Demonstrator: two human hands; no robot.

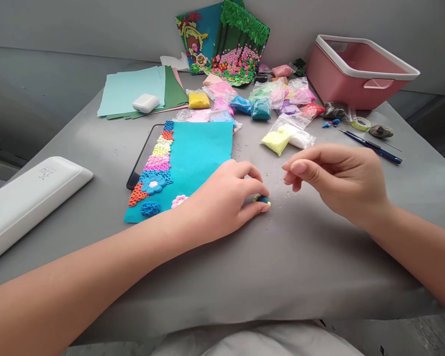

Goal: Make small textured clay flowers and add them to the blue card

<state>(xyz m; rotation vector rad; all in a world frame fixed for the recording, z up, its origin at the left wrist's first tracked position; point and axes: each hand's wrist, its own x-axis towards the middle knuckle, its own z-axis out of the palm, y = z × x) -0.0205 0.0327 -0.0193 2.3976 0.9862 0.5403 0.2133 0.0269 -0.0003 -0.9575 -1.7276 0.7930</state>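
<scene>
My left hand (pixel 226 200) rests on the table, its thumb and fingers closed round a small dark blue clay piece (pixel 262 199) with pale yellow bits at its edge. The fingers partly cover it. Raised to the right, my right hand (pixel 337 180) has thumb and fingertips pinched together; whatever may be between them is too small to make out. Under my left wrist lies a turquoise sheet (pixel 203 148). Its left edge carries bands of small clay rings, a blue clay flower (pixel 153 184) and a partly covered pink flower (pixel 179 200).
Several bags of coloured clay, including a yellow one (pixel 276 142), spread across the back. A pink basket (pixel 344 74) stands back right, near a dark blue pen-like tool (pixel 374 147). Left are a white device (pixel 37 198) and paper sheets (pixel 129 89) under a white case (pixel 146 103).
</scene>
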